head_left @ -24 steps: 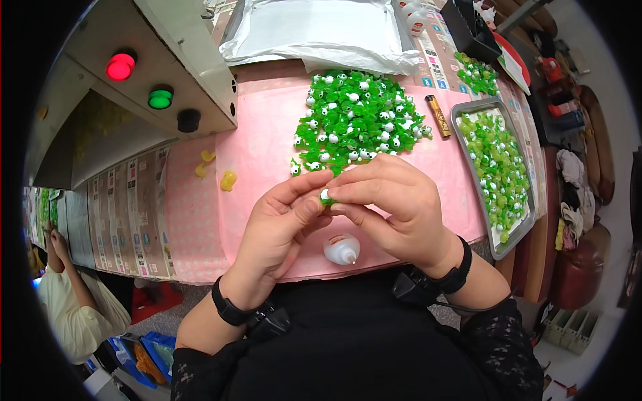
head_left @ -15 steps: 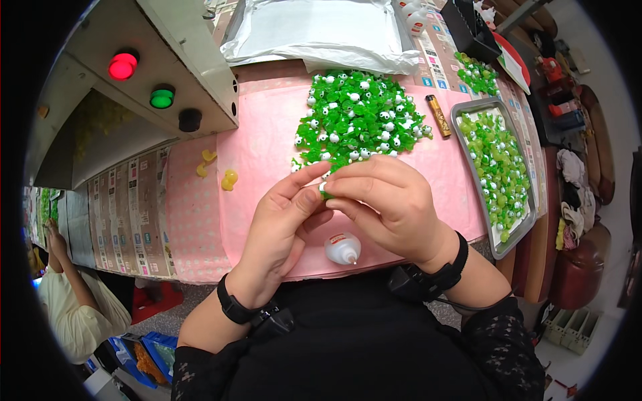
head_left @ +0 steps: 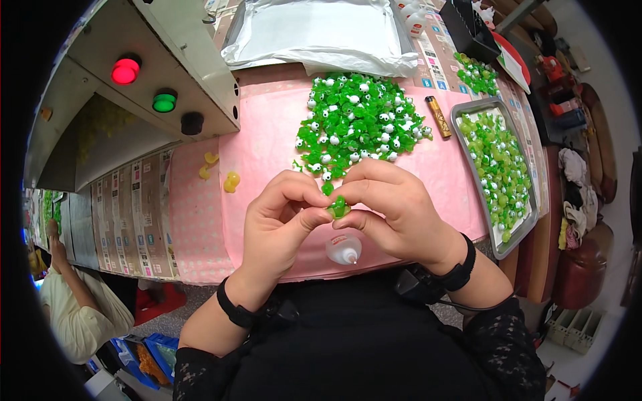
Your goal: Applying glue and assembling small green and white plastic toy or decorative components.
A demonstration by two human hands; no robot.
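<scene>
Between the fingertips of both hands is a small green plastic figure [head_left: 340, 208]. My left hand [head_left: 281, 220] pinches it with thumb and forefinger from one side. From the other side my right hand [head_left: 398, 210] pinches it the same way. Just beyond the fingertips another green piece [head_left: 327, 188] lies at the near end of a heap of green pieces [head_left: 364, 117] with white, black-dotted eye balls. Below my hands, a white squeeze bottle [head_left: 343, 250] with a narrow tip rests near the table's front edge.
A metal tray [head_left: 476, 103] of green and yellowish pieces stands right, beside a gold-and-black lighter [head_left: 439, 117]. A paper-lined tray [head_left: 321, 30] is at the back. Left stands a machine with a red lamp [head_left: 126, 70]. Yellow bits [head_left: 231, 182] lie near it. Another person's arm [head_left: 63, 257] shows far left.
My fingers have shifted on the piece, and more of its green body now shows between them. My left fingers, stretched before, are now curled in. The bottle stays put.
</scene>
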